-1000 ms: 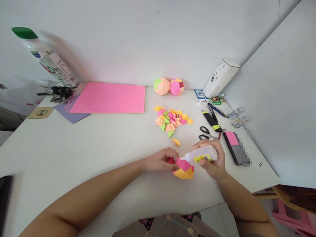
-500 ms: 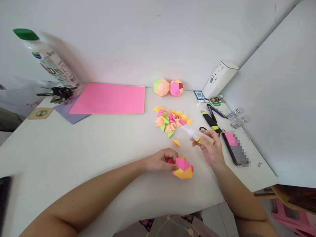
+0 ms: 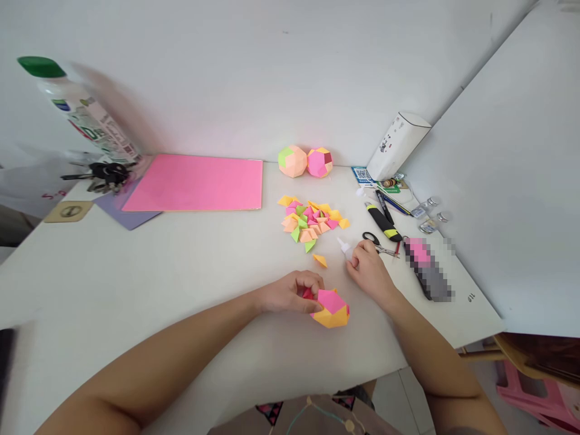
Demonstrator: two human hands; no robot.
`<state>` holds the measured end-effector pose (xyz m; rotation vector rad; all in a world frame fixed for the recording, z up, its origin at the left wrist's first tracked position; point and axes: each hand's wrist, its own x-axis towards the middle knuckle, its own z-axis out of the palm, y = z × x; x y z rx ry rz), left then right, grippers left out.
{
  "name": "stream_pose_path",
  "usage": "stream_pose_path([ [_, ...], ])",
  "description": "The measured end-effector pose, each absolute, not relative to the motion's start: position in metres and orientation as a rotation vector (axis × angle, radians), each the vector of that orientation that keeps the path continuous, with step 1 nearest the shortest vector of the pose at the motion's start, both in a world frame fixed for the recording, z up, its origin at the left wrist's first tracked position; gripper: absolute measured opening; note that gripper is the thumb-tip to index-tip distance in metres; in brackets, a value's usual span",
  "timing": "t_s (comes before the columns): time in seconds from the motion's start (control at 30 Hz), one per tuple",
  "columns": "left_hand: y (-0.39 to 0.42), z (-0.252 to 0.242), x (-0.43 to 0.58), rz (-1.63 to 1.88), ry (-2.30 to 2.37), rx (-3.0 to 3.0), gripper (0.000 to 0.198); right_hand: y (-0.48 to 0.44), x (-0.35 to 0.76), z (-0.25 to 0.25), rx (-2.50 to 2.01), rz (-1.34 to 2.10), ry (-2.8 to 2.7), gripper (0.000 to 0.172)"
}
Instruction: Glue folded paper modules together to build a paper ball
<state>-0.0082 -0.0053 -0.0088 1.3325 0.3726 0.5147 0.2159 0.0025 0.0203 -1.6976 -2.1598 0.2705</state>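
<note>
- Left hand (image 3: 292,293) pinches the pink-and-orange paper shape (image 3: 332,309) from its ten o'clock.
- Right hand (image 3: 369,269) grasps the squeeze bottle (image 3: 346,248) at the shape's one o'clock.
- Folded pieces (image 3: 308,221) lie heaped between eleven and twelve.

Seen from the wearer's head, a single wide view faces forward and tilts down across a white tabletop (image 3: 203,254), the left hand (image 3: 290,293) and right hand (image 3: 369,269) near the lens, just below centre. Patterned clothing (image 3: 308,417) edges the bottom of the frame; a pale wall (image 3: 217,72) fills the top, a side panel (image 3: 516,151) the right.
</note>
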Motion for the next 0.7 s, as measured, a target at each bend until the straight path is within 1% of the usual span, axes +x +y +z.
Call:
stream_pose_path([
  [0.07,-0.005,-0.010,-0.008,0.521,0.366,1.330,0.017,0.002,0.216,0.022,-1.676,0.187,-2.177,0.018],
  [0.13,-0.005,-0.010,-0.008,0.527,0.362,1.325,0.017,-0.001,0.212,0.028,-1.560,0.098,-2.118,0.016],
  [0.17,-0.005,-0.009,-0.008,0.528,0.362,1.317,0.017,-0.003,0.210,0.032,-1.485,0.106,-2.074,0.017],
  [0.2,-0.005,-0.009,-0.008,0.527,0.361,1.305,0.017,-0.006,0.208,0.037,-1.413,0.186,-2.037,0.018],
  [0.27,-0.005,-0.007,-0.009,0.526,0.357,1.262,0.015,-0.013,0.203,0.046,-1.281,0.600,-2.010,0.021],
  [0.33,-0.005,-0.006,-0.009,0.529,0.355,1.211,0.014,-0.019,0.200,0.052,-1.241,1.114,-2.015,0.022],
  [0.4,-0.006,-0.006,-0.009,0.540,0.362,1.187,0.012,-0.023,0.200,0.053,-1.232,1.518,-1.968,0.022],
  [0.47,-0.006,-0.006,-0.009,0.576,0.367,1.181,0.013,-0.024,0.200,0.050,-1.233,1.783,-1.833,0.024],
  [0.5,-0.006,-0.006,-0.008,0.615,0.371,1.175,0.013,-0.025,0.200,0.049,-1.221,1.861,-1.743,0.024],
  [0.57,-0.007,-0.006,-0.007,0.722,0.395,1.121,0.013,-0.025,0.200,0.047,-1.150,1.897,-1.589,0.022],
  [0.63,-0.007,-0.007,-0.005,0.833,0.432,1.004,0.033,-0.025,0.198,0.046,-1.051,1.797,-1.503,0.018],
  [0.7,-0.007,-0.008,-0.003,0.929,0.425,0.901,0.048,-0.025,0.196,0.044,-0.973,1.658,-1.456,0.014],
])
